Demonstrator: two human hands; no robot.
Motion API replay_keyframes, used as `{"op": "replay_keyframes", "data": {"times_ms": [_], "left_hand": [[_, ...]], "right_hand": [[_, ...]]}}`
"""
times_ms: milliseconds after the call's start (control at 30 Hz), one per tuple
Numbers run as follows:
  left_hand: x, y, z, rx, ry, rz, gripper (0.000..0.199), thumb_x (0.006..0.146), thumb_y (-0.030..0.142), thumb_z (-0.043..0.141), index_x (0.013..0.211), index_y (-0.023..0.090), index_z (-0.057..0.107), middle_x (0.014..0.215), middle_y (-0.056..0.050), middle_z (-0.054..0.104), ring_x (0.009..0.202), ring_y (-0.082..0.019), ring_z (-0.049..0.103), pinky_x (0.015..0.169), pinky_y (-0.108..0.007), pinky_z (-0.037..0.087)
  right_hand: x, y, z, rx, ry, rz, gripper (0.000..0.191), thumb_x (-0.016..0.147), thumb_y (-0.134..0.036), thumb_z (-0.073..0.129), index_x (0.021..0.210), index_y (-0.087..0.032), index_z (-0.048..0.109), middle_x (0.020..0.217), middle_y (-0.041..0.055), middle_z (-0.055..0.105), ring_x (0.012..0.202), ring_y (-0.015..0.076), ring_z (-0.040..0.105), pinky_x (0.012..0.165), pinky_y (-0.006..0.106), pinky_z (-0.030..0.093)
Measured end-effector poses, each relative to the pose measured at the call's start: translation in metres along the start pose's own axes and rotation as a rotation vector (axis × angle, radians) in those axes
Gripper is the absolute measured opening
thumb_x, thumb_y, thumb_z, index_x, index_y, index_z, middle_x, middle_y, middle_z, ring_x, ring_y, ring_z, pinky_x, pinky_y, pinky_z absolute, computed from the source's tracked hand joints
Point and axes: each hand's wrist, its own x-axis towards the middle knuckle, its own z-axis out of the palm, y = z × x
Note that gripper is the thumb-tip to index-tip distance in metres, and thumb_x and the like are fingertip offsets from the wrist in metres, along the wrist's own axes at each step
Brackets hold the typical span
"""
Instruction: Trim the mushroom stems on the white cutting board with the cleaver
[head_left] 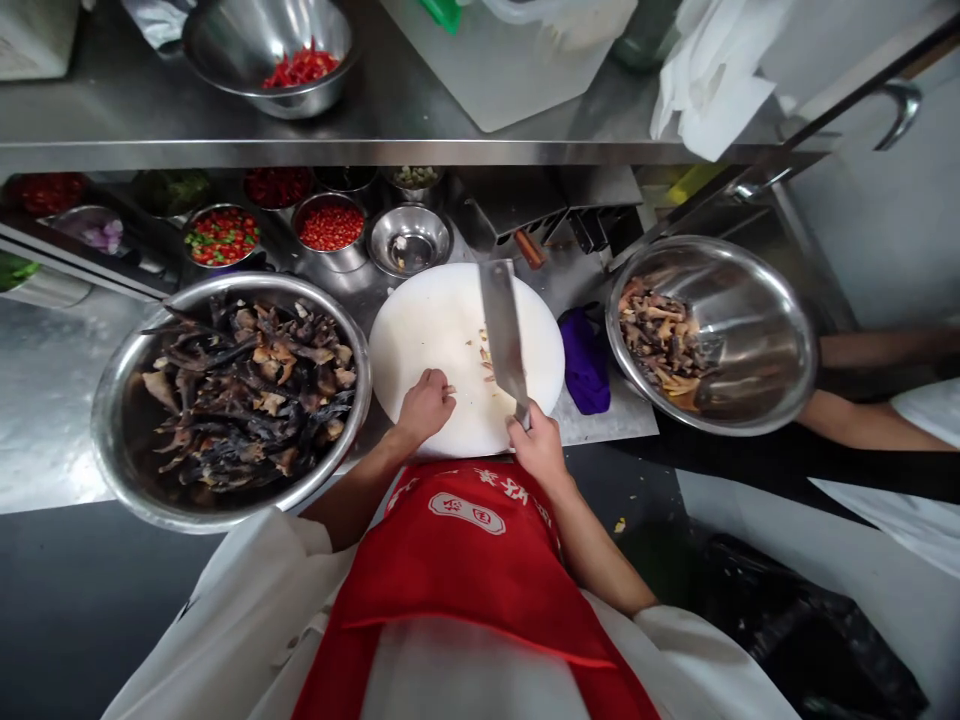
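Observation:
My right hand grips the handle of a cleaver, whose broad blade points away from me over the round white cutting board. Small brownish scraps lie beside the blade's left side. Curled over the near left part of the board is my left hand, its fingers closed; a tiny pale bit shows at the fingertips, too small to name. To the left stands a large steel bowl heaped with dark, dried-looking meat pieces. Another steel bowl, at right, contains smaller brown and yellowish cut pieces.
Another person's arm reaches the right bowl. A purple cloth lies right of the board. Behind are a small steel bowl, chopped red chillies and a knife rack. The steel shelf overhangs these.

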Motion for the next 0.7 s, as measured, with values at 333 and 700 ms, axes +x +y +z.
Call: {"op": "replay_keyframes", "data": {"times_ms": [333, 700], "left_hand": [[0.075, 0.102, 0.041, 0.309, -0.291, 0.160, 0.024, 0.082, 0.019, 0.055, 0.105, 0.021, 0.060, 0.110, -0.013, 0.060, 0.080, -0.025, 0.064, 0.071, -0.039, 0.048], [0.100, 0.152, 0.003, -0.852, -0.114, -0.262, 0.017, 0.077, 0.034, 0.054, 0.083, 0.018, 0.056, 0.069, -0.002, 0.062, 0.056, -0.014, 0.059, 0.048, -0.025, 0.042]], "right_hand": [[-0.012, 0.083, -0.050, 0.604, -0.058, 0.323, 0.017, 0.074, -0.033, 0.052, 0.087, -0.024, 0.047, 0.051, -0.0086, 0.050, 0.039, 0.0141, 0.049, 0.042, 0.026, 0.042], [0.042, 0.127, -0.065, 0.860, -0.432, 0.362, 0.024, 0.069, -0.031, 0.055, 0.089, -0.023, 0.045, 0.053, -0.0094, 0.053, 0.038, 0.0117, 0.049, 0.038, 0.023, 0.041]]}}
